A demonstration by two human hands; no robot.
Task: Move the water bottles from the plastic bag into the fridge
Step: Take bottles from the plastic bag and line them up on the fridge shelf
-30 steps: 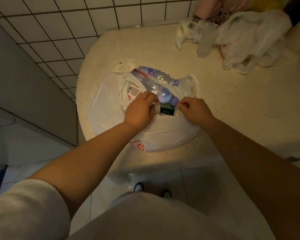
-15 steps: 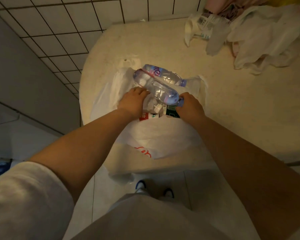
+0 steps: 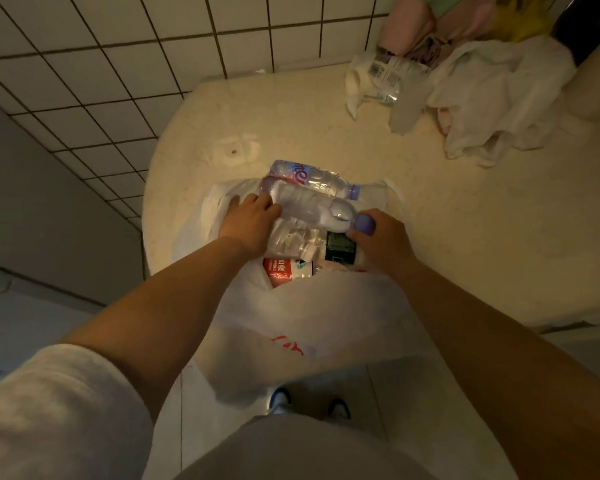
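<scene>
- Head view: a white bag [image 3: 312, 317] is seen lying open on the tabletop [image 3: 465, 237], its lower edge hanging over the near rim.
- Two clear bottles with purple caps are seen lying across the bag's mouth: a far bottle [image 3: 312, 178] and a near bottle [image 3: 312, 207], side by side and touching.
- The near bottle's cap end is gripped by the right hand [image 3: 381, 240], fingers curled round it.
- The left hand [image 3: 253, 221] is laid on the near bottle's other end; whether it is grasped cannot be told.
- More bottles [image 3: 291, 242], one with a red label, are seen inside the bag beneath.
- A crumpled white bag [image 3: 492, 98] and a wrapper [image 3: 378, 77] are seen at the far right of the tabletop, well apart.
</scene>
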